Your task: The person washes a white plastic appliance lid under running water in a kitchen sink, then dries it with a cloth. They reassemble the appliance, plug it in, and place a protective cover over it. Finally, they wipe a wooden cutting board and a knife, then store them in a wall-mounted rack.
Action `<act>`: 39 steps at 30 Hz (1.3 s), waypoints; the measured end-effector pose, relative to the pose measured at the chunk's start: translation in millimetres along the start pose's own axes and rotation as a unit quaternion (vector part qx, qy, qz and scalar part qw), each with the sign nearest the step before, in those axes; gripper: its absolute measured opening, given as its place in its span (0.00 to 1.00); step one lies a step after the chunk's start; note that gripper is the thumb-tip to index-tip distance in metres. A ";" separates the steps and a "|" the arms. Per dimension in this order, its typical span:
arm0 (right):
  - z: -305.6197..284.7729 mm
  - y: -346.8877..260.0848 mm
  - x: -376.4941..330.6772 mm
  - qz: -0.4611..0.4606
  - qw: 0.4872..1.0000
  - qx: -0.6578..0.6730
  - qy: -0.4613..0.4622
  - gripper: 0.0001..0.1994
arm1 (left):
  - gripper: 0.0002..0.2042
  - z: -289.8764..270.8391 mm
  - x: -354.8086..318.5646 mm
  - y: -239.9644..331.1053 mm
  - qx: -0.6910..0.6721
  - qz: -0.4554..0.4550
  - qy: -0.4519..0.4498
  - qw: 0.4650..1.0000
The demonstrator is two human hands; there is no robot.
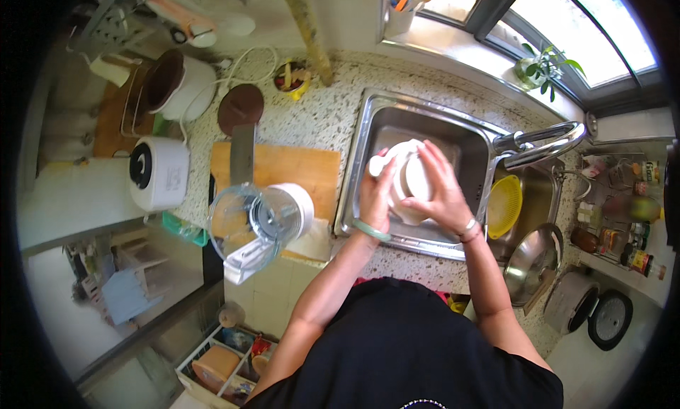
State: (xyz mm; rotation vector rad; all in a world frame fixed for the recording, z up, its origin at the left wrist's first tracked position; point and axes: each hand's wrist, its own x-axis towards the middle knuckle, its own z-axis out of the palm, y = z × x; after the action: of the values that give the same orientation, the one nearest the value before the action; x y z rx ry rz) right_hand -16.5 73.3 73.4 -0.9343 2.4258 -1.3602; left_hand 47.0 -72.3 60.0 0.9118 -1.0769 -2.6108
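Over the left basin of the steel sink, both hands grip a white rounded piece with a knob-like end on its left; its exact kind cannot be made out. My left hand wraps its left side, a green bangle on the wrist. On the other side, my right hand presses against it with fingers spread along the surface. To the left stands a clear blender jug with a white handle, tilted beside a white round base at the counter's front edge.
A knife lies across the cutting board. The chrome faucet reaches in from the right. The right basin holds a yellow colander; a metal lid leans near it. A white appliance stands at the left.
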 end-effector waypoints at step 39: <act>148.5 -218.2 88.0 -0.413 0.874 -0.017 -0.256 0.38 | 0.26 -183.7 -182.8 119.2 0.340 0.462 0.250 0.780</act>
State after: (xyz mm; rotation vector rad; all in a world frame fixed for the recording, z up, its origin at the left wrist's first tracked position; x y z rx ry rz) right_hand 76.6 -165.4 181.7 -2.1686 1.6770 -1.0337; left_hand 294.7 -196.9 127.2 0.7880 -1.7232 -1.0931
